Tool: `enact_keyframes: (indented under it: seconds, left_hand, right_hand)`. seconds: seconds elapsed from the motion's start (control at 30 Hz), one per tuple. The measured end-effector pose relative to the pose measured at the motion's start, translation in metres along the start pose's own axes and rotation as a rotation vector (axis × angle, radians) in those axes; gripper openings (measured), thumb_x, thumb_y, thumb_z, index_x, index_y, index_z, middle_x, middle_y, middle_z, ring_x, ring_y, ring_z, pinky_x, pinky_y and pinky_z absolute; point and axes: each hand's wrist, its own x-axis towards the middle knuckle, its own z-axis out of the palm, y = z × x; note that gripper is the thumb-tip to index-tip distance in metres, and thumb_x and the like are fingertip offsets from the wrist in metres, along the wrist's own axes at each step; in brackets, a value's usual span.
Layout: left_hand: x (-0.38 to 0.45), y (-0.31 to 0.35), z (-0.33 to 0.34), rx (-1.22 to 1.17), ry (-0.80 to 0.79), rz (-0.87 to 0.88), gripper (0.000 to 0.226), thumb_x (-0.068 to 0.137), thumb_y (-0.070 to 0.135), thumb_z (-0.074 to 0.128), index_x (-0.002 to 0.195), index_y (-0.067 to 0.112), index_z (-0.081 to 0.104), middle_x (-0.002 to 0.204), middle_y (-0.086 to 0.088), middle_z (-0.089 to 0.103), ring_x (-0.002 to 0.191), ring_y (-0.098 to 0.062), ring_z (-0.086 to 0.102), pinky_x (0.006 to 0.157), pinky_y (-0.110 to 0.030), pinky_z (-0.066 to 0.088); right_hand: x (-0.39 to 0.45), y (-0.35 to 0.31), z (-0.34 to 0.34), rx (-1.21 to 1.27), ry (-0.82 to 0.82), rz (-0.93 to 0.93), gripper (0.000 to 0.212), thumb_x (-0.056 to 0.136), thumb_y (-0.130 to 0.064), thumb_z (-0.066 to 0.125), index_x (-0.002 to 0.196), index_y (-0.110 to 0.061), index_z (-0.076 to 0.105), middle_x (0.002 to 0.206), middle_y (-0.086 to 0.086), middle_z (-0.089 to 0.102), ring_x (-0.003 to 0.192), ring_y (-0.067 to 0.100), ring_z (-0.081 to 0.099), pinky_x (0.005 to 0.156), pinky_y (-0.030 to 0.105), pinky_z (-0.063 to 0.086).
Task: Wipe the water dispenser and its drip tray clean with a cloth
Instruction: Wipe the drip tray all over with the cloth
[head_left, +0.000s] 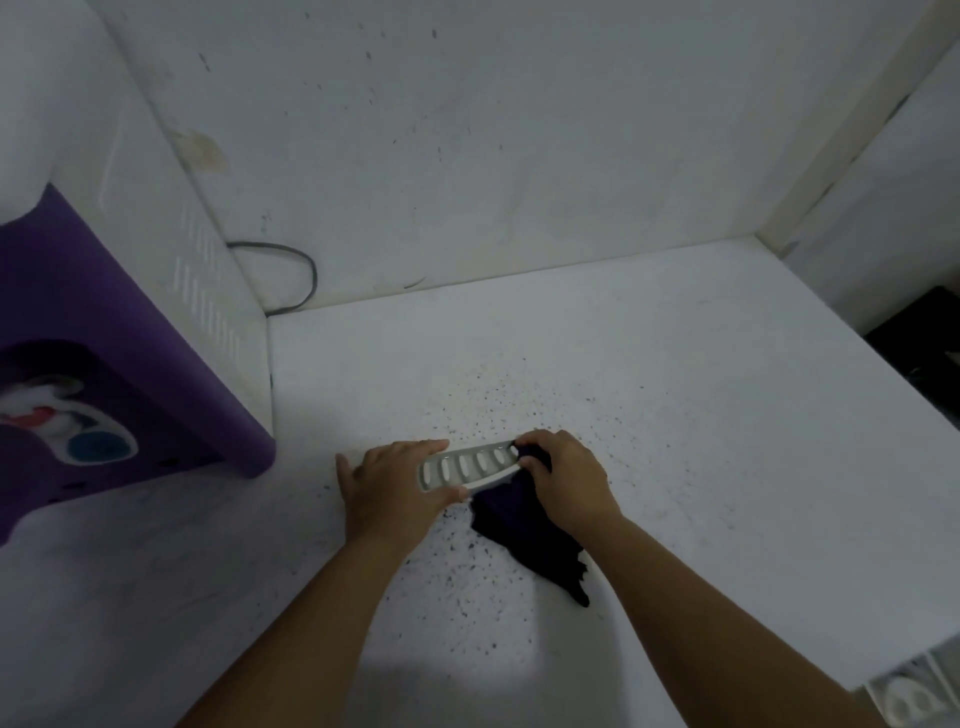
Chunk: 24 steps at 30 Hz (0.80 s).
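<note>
1. Nearest my camera, both forearms reach forward. The right hand (563, 480) has its fingers curled tight on a dark cloth (524, 530), pressed against the right end of the drip-tray grille (470, 466).
2. The left hand (387, 480) holds the grille's left end, its fingers closed over the far and near edges.
3. The grille sits between my hands, just above the speckled white counter (675, 415). Its long axis runs left to right, so I judge the cloth must travel leftward along the slots, towards the left hand.
4. The water dispenser (130, 322), purple-fronted, stands well to the left, nearer my left arm.
5. The cloth's upper part is hidden under my right hand. I cannot tell whether the grille touches the counter. The dispenser's taps are blurred and its top is cut off.
</note>
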Motion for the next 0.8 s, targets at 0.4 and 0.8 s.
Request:
enact_keyframes:
  seconds: [0.4, 0.8]
  left_hand:
    - [0.005, 0.000, 0.000, -0.043, -0.024, -0.023, 0.057, 0.069, 0.063, 0.068, 0.122, 0.049, 0.053, 0.130, 0.016, 0.053, 0.129, -0.013, 0.035, 0.115, -0.056, -0.006]
    - [0.004, 0.000, 0.001, -0.025, -0.015, -0.007, 0.058, 0.071, 0.064, 0.066, 0.124, 0.048, 0.052, 0.131, 0.016, 0.052, 0.130, -0.013, 0.035, 0.115, -0.057, -0.006]
  right_hand:
    - [0.004, -0.022, -0.002, 0.088, -0.036, 0.055, 0.015, 0.095, -0.023, 0.053, 0.100, -0.019, 0.066, 0.097, -0.001, 0.068, 0.082, 0.011, 0.056, 0.071, 0.023, 0.043]
    - [0.016, -0.030, -0.005, -0.131, -0.057, 0.105, 0.008, 0.089, -0.027, 0.061, 0.081, -0.024, 0.064, 0.080, -0.005, 0.063, 0.072, 0.012, 0.055, 0.053, 0.021, 0.036]
